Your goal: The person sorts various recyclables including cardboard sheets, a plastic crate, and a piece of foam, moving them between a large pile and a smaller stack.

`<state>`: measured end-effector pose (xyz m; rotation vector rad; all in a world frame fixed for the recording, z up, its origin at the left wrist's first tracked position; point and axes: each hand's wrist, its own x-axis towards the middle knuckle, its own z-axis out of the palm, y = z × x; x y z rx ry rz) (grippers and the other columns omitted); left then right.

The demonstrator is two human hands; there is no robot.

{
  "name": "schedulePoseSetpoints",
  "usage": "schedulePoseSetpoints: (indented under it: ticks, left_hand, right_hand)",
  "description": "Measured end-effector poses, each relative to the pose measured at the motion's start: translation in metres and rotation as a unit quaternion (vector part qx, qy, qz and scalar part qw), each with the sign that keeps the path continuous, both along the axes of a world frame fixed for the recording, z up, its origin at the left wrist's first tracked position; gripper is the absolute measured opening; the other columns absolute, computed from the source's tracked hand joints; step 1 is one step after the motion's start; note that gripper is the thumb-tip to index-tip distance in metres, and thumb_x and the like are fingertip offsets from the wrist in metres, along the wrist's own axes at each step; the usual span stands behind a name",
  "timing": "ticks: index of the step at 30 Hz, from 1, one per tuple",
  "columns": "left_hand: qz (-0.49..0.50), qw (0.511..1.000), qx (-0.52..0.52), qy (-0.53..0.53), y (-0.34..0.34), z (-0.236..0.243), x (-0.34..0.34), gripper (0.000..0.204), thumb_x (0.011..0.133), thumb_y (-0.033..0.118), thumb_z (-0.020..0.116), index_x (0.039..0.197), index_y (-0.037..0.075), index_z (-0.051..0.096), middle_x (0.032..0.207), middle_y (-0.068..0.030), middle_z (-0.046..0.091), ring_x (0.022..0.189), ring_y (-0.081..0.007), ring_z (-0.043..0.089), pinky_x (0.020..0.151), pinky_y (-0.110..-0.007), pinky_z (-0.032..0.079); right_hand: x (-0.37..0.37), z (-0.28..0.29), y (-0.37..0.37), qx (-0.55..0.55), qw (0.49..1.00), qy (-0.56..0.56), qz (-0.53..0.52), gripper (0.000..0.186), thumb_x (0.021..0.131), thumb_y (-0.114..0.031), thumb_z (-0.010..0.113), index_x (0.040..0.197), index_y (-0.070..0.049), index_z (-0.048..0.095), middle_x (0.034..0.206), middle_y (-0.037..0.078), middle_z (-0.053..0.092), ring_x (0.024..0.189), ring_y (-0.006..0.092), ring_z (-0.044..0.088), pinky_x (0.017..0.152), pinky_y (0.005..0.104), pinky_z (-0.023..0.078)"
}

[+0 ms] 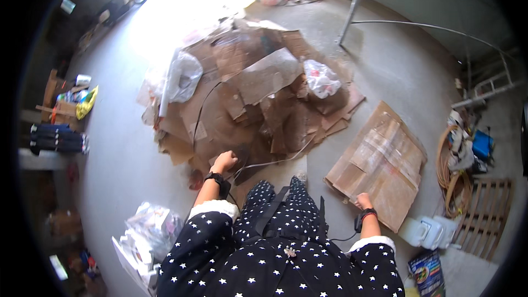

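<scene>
A wide, low heap of flattened brown cardboard [253, 110] lies on the floor in front of me. My left hand [225, 161] is closed over its near edge; whether anything is inside the fingers is hidden. Close by that hand, a pale cord [275, 161] runs along the front of the heap, and a thin dark strap [202, 111] curves over the cardboard. To the right lies a separate flat stack of cardboard [382, 159] with clear tape across it. Above its near edge my right hand [363, 201] is curled closed, its contents not visible.
Plastic bags [321, 78] rest on the heap. White foam pieces and a clear bag [154, 225] stand at my left. On the right are a translucent jug [426, 232], a wooden pallet [484, 217] and a coiled hose [448, 170]. A metal frame [352, 8] stands far right.
</scene>
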<state>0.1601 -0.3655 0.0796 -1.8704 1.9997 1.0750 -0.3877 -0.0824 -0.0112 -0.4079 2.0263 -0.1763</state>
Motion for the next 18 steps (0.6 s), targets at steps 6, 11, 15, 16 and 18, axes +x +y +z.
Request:
schedulePoseSetpoints:
  ticks: [6,11,15,16,18]
  left_hand:
    - [0.097,0.991,-0.079,-0.041,-0.002,0.012,0.014,0.024,0.068,0.02,0.053,0.082,0.004,0.063,0.085,-0.0179,0.06,0.083,-0.0305,0.057,0.076,-0.037,0.045]
    - [0.161,0.976,0.014,-0.144,-0.009,-0.043,0.062,0.027,0.068,0.021,0.053,0.086,0.003,0.063,0.093,-0.0188,0.058,0.088,-0.0319,0.055,0.078,-0.038,0.044]
    - [0.216,0.971,0.016,-0.098,-0.056,-0.064,0.055,0.03,0.069,0.021,0.052,0.091,0.003,0.06,0.097,-0.0179,0.057,0.092,-0.0319,0.053,0.079,-0.038,0.043]
    - [0.229,0.97,0.009,-0.079,-0.074,-0.059,0.049,0.03,0.069,0.021,0.052,0.092,0.002,0.06,0.098,-0.0176,0.056,0.092,-0.0318,0.053,0.08,-0.038,0.043]
    - [0.255,0.965,-0.024,-0.056,-0.102,-0.08,0.055,0.029,0.07,0.022,0.052,0.091,0.003,0.059,0.096,-0.0169,0.057,0.093,-0.0311,0.053,0.08,-0.039,0.042]
  right_hand:
    - [-0.011,-0.028,-0.141,-0.112,0.949,0.142,0.258,0.03,0.07,-0.021,0.046,0.085,0.003,0.056,0.088,0.024,0.056,0.089,0.0385,0.052,0.076,0.0419,0.041]
    - [0.094,0.029,-0.29,-0.197,0.929,0.037,0.312,0.024,0.071,-0.023,0.049,0.082,-0.004,0.058,0.085,0.018,0.058,0.084,0.0347,0.054,0.072,0.0402,0.042]
    - [0.157,0.037,-0.349,-0.238,0.901,0.012,0.363,0.022,0.073,-0.021,0.049,0.083,-0.004,0.058,0.081,0.016,0.06,0.08,0.031,0.056,0.071,0.0376,0.044]
    - [0.171,0.033,-0.359,-0.244,0.893,0.01,0.377,0.022,0.073,-0.02,0.048,0.083,-0.004,0.059,0.079,0.015,0.06,0.078,0.0292,0.057,0.07,0.0359,0.044]
    - [0.202,0.019,-0.374,-0.235,0.886,0.0,0.401,0.022,0.073,-0.02,0.048,0.084,-0.004,0.058,0.079,0.015,0.06,0.079,0.0289,0.057,0.072,0.0356,0.044]
